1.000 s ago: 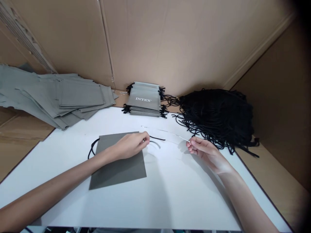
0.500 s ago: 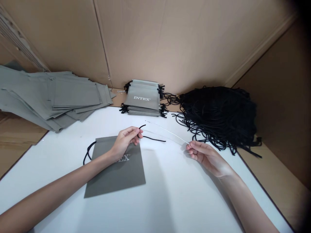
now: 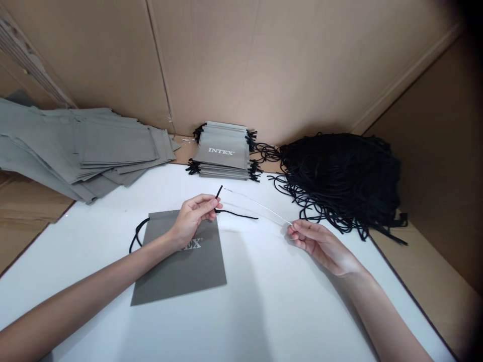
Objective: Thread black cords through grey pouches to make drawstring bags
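A grey drawstring bag with white lettering lies flat on the white table, partly covered by my left hand. That hand is closed, pinching a black cord at the bag's upper right corner; one end of the cord points up past the thumb, another stretches right. More of the black cord loops out at the bag's upper left. My right hand is closed on a thin metal threading wire, whose far tip lies just right of the upright cord end, seemingly apart from it.
Grey bag pieces are heaped at the left. A stack of corded INTEX bags stands at the back, beside a large pile of black cords on the right. Cardboard walls enclose the table's back and right.
The cord end in my left fingers has swung from pointing right to pointing more upright. My right hand and the wire have shifted slightly left.
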The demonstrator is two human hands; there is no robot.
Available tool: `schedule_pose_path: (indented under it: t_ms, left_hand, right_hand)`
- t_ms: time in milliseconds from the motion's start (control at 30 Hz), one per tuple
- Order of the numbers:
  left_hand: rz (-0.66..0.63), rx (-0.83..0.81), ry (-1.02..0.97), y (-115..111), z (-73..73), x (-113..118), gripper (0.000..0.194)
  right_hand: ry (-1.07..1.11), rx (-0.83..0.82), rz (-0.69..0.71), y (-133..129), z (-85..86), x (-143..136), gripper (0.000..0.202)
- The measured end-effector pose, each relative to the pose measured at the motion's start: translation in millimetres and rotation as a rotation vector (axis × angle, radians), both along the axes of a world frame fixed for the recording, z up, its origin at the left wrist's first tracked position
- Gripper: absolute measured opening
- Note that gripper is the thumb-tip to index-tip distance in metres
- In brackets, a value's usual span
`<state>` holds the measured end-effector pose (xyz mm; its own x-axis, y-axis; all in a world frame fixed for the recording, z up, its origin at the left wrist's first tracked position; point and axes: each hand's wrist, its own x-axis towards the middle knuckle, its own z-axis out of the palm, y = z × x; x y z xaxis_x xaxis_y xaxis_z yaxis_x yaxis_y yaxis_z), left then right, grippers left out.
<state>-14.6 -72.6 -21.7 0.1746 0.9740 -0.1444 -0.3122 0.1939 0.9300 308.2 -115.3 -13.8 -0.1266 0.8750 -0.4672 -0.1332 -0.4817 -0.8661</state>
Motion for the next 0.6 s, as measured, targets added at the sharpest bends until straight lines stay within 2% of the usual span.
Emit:
schedule_pose_path:
  t_ms: [600]
  left_hand:
    - [-0.05, 0.027, 0.08, 0.2, -3.9, 0.7, 0.029]
  right_hand:
    - [-0.02, 0.017, 0.013, -0.7, 1.5, -2.7, 0.028]
